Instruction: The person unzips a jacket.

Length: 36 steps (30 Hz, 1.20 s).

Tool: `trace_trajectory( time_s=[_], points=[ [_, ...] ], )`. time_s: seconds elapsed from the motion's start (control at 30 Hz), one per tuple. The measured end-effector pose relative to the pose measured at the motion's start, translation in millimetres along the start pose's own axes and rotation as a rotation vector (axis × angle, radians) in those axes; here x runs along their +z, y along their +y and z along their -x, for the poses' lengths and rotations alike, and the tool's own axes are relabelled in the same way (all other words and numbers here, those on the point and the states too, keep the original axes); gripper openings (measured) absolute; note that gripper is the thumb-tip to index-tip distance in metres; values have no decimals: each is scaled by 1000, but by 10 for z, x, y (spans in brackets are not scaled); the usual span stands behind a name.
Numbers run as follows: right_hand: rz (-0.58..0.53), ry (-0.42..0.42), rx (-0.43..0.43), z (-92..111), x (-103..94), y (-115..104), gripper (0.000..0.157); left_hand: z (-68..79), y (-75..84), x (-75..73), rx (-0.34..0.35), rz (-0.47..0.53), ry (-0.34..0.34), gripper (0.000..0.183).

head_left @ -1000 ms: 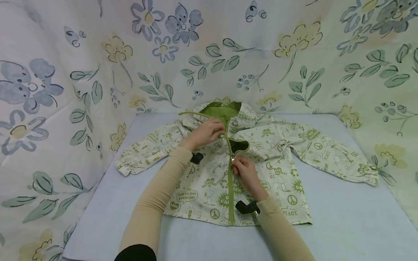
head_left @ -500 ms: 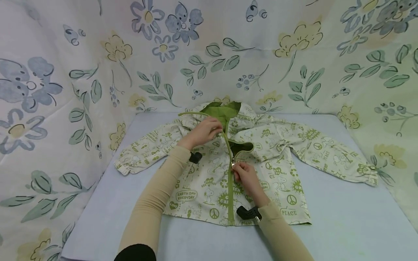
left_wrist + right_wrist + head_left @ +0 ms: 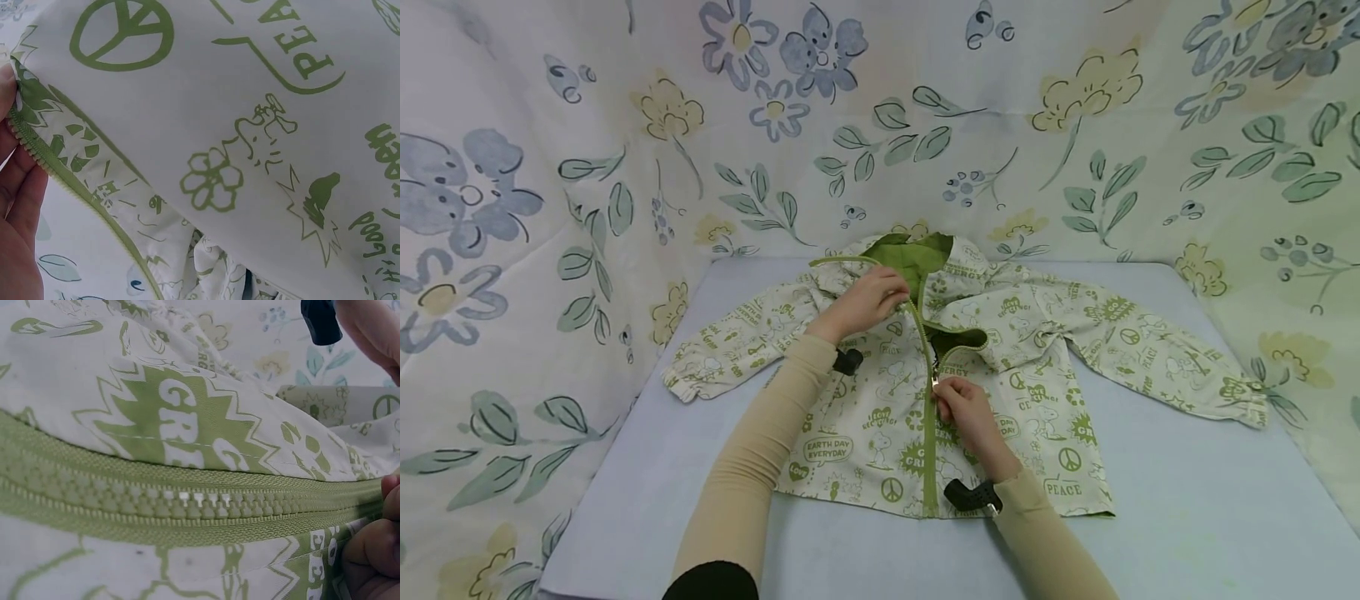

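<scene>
Slider (image 3: pixel 935 381) lower, jacket (image 3: pixel 880 396) beneath hands (image 3: pixel 868 300) (image 3: pixel 967 408)

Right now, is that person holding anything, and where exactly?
Yes, a jacket. The left fingers pinch its open zip edge, partway along; the right fingers pinch at the zip slider, lower down.

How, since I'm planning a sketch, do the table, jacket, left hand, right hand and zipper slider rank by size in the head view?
1. Table
2. Jacket
3. Left hand and right hand: too alike to rank
4. Zipper slider
</scene>
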State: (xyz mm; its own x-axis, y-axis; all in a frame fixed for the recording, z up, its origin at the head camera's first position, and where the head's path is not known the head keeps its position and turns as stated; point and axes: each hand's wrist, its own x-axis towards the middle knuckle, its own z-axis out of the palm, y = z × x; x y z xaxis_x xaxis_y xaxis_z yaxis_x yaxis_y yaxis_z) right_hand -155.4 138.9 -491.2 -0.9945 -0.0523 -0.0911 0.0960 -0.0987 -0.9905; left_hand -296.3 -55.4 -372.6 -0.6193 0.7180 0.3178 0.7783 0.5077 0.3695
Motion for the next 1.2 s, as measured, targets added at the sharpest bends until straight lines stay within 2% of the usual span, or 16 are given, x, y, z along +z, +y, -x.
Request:
trace_trajectory(
  time_s=[0.2,0.43,0.83,1.1,1.2],
  points=[
    [-21,3,-2,23,2,27,20,-5,-9,-6,3,-4,2,17],
    [-89,-33,13,66,10,-9,22,-12,-26,5,24,-22,26,14],
    [-45,-69,7,210,56,-222,23,9,-1,-12,17,-32,32,15],
    [-35,0,34,139,14,63,19,16,-5,-9,13,-32,39,14],
    [-40,7,42,155,17,85,18,18,-11,-8,13,-27,41,14]
  ],
)
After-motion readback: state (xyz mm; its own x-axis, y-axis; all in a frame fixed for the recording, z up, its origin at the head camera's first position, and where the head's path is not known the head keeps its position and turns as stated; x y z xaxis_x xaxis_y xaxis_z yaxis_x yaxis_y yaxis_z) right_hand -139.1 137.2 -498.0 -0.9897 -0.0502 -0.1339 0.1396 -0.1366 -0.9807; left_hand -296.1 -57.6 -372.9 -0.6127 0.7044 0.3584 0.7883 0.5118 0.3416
